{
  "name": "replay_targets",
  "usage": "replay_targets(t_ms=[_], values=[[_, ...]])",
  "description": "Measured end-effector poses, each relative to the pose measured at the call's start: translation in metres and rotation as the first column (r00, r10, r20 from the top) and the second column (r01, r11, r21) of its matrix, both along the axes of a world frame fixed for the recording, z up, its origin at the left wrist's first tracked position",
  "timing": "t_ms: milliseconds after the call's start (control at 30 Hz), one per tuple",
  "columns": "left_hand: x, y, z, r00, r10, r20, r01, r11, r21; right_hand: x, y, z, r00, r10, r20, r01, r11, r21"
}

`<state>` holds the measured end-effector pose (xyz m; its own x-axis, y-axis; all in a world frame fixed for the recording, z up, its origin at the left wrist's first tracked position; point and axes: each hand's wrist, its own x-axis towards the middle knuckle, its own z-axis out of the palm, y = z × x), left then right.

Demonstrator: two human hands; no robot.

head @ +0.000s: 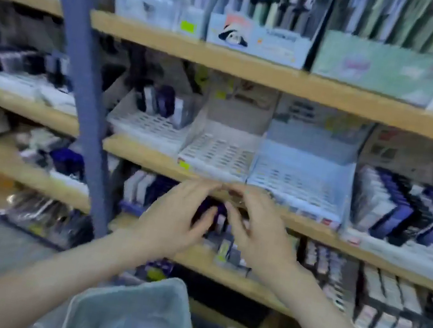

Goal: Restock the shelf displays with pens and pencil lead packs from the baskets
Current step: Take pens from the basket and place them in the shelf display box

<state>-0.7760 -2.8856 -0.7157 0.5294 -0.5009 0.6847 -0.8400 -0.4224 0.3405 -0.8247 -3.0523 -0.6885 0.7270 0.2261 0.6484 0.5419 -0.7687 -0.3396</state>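
My left hand [174, 214] and right hand [258, 229] meet, fingers curved, just below the white slotted plastic tray [217, 152], probably to fill it; blur hides any grip.

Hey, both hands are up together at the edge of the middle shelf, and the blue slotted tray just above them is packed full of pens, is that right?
Not quite: the head view shows the blue slotted tray empty, its slots bare. The left hand and right hand are indeed together at the edge of the middle shelf.
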Motion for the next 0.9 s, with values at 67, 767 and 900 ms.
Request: replay_targets(t_ms=[67,767,900], values=[[-0.001,0.050,-0.063,0.985,0.114,-0.133,-0.103,0.991,0.083,0.009,0.030,-0.051,0.991,0.032,-0.128,-0.039,0.998,-0.052],[-0.019,0.182,-0.400,0.695,0.638,-0.331,-0.277,0.663,0.696,0.061,0.117,-0.478,0.402,-0.171,-0.899,-0.692,0.586,-0.421],[-0.015,0.176,-0.402,0.680,0.663,-0.312,-0.293,0.636,0.714,0.056,0.119,-0.507,0.412,-0.100,-0.906,-0.789,0.458,-0.410]])
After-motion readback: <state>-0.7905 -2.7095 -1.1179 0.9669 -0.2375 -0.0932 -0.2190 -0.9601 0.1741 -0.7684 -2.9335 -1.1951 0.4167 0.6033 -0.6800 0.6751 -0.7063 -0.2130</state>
